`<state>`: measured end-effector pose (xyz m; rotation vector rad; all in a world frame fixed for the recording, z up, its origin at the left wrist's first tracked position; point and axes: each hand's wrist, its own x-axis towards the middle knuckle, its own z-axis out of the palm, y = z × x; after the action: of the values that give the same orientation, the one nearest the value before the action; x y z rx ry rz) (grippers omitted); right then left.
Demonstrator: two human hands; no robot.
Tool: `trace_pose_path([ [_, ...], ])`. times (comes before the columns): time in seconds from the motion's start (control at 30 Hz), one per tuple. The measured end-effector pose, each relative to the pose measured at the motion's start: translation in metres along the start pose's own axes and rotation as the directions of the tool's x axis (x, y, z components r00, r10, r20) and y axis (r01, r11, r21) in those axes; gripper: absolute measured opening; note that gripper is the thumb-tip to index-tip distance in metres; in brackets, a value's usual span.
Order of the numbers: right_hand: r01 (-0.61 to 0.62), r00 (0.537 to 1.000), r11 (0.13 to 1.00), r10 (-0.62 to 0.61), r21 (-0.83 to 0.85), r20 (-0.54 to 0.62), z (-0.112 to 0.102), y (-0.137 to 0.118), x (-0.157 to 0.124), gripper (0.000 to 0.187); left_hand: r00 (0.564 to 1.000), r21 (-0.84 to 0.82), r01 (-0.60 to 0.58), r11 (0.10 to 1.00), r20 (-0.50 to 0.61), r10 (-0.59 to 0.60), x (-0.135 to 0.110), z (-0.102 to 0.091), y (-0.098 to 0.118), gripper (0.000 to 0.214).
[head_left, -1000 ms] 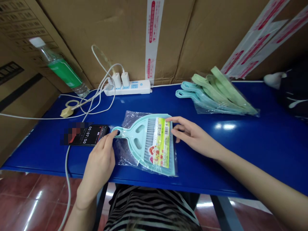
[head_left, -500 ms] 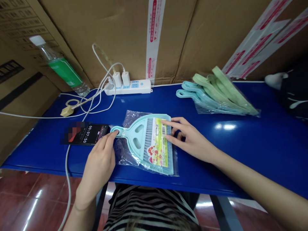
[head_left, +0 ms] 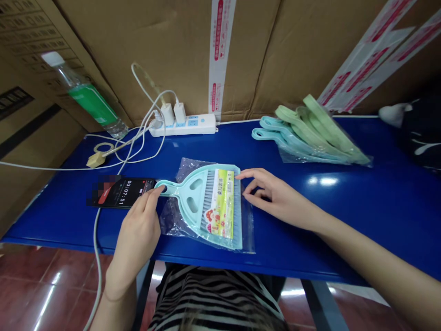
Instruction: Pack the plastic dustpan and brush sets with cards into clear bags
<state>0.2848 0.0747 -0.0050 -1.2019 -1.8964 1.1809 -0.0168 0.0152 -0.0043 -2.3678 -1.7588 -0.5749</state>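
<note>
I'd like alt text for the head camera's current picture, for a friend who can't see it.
A left hand touches the handle of a bagged, pale blue dustpan-and-brush set on a blue table, the right hand's fingertips at its wide edge. Around them: phone, bottle, power strip.

Along the back of the blue table we see brown cardboard, crossed by white tape printed in red. Before it we find a white power strip with two white chargers plugged in, and pale cables looping left near a cream plug. We also make out a tilted bottle with a green label and, nearer us, a black phone showing 00:07:51. Below, we notice reddish floor tiles; at far right, a dark object we cannot identify.
</note>
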Motion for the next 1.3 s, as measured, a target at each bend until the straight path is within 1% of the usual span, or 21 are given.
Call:
trace_pose_path([
  [0.1,0.016,1.0,0.998,-0.016,-0.059,0.004,-0.001,0.0,0.0,0.027,1.0,0.009,0.009,1.0,-0.016,-0.009,0.0,-0.001,-0.002,0.047],
  [0.2,0.064,0.998,0.985,-0.065,-0.162,-0.004,0.0,0.002,0.0,0.027,0.999,-0.004,0.021,1.0,-0.031,-0.021,-0.001,-0.001,-0.004,0.047],
  [0.4,0.14,0.988,0.919,-0.156,-0.368,-0.013,0.009,0.002,-0.002,0.034,0.999,0.005,0.027,1.0,-0.039,-0.027,-0.002,-0.001,-0.006,0.047],
  [0.5,0.122,0.986,0.85,-0.163,-0.512,-0.037,0.012,0.003,-0.003,0.037,0.999,0.017,0.018,1.0,-0.035,-0.018,-0.002,-0.001,-0.006,0.046],
  [0.6,0.055,0.991,0.777,-0.118,-0.627,-0.059,0.011,0.005,-0.001,0.04,0.999,0.022,0.015,1.0,-0.038,-0.014,-0.001,-0.002,-0.006,0.044],
  [0.8,0.023,0.996,0.769,-0.076,-0.639,-0.056,0.006,0.007,0.002,0.043,0.998,0.054,-0.026,0.998,-0.055,0.029,0.0,-0.002,-0.008,0.042],
  [0.93,0.017,0.988,0.745,-0.115,-0.667,-0.102,0.009,0.007,0.003,0.041,0.997,0.068,-0.04,0.997,-0.057,0.044,0.001,-0.002,-0.008,0.041],
  [1.13,0.122,0.981,0.812,-0.187,-0.571,-0.057,0.007,0.011,0.006,0.039,0.997,0.097,-0.031,0.995,-0.068,0.037,0.001,-0.002,-0.008,0.042],
  [1.3,0.133,0.982,0.838,-0.183,-0.528,-0.043,0.004,0.012,0.006,0.039,0.996,0.122,-0.035,0.992,-0.077,0.044,0.002,-0.001,-0.009,0.041],
])
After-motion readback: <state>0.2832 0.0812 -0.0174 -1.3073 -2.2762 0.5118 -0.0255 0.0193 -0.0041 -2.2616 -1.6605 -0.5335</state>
